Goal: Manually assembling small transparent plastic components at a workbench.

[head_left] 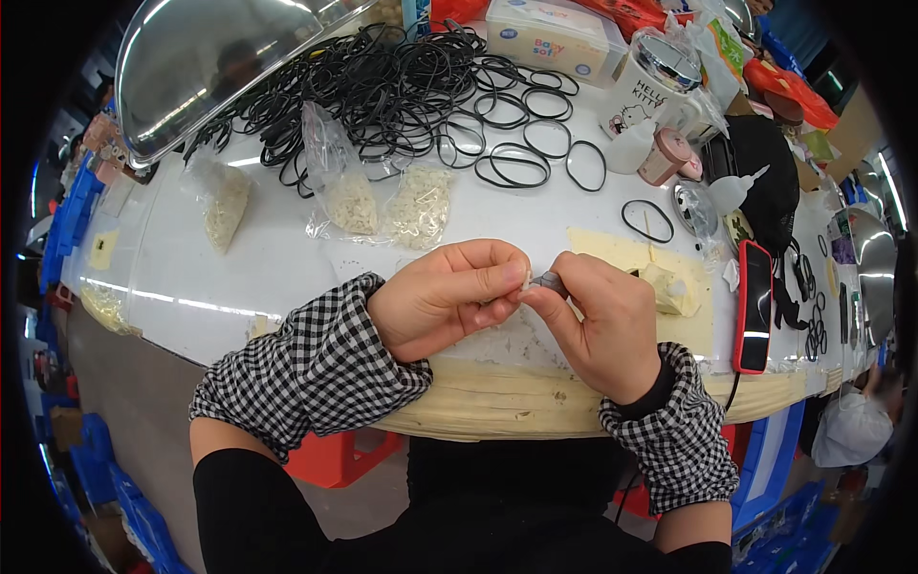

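Sleeve covers of black-and-white checked cloth [306, 359] on both forearms [225, 440]; left hand [448, 289], grip pinched on small whitish piece [526, 283]; right hand [609, 320], grip closed on small grey object [549, 281], just beside left hand, both above near side of white table [277, 273]; beyond, clear plastic bags of cream bits [354, 209]; farther, heaped thin black loops [382, 96]

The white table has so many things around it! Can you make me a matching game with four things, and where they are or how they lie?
Things:
1. small grey object
2. phone in a red case
3. red plastic stool
4. tangled heap of thin black loops

Places and states:
A. below the white table's front edge
B. toward the table's far side
C. pinched in the right hand
D. lying face up

Pairs: 1-C, 2-D, 3-A, 4-B
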### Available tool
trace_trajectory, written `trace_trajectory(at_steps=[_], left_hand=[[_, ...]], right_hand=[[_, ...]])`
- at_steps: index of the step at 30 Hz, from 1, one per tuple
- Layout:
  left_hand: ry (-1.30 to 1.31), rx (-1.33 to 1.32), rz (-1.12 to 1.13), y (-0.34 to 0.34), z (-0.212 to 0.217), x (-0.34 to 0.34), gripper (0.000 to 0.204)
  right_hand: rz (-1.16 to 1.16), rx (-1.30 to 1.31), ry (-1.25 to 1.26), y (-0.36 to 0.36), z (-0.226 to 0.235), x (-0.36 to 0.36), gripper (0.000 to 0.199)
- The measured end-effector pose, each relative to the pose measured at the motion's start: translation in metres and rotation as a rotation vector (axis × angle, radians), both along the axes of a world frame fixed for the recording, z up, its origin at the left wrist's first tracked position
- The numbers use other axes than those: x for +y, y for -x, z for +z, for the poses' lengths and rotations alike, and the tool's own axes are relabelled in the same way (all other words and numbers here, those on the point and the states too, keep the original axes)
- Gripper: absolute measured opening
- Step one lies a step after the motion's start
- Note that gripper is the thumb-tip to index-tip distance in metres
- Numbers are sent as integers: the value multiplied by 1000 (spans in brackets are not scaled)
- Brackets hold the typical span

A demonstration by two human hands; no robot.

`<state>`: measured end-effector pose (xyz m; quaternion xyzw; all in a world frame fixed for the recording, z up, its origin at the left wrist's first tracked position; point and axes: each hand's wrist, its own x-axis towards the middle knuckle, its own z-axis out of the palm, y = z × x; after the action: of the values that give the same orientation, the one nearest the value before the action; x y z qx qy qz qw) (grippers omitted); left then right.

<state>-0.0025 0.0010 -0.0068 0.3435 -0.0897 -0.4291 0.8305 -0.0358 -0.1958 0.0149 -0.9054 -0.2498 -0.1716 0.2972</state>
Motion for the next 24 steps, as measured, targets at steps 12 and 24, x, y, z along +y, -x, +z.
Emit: trace_trajectory(at_steps=[12,24], left_hand=[[-13,4,-7,-1,1,0,15],[-95,190,410,-10,3,6,15]], right_hand=[[-3,-5,-13,-1,-2,1,32],[-48,162,-59,-5,-14,2,22]])
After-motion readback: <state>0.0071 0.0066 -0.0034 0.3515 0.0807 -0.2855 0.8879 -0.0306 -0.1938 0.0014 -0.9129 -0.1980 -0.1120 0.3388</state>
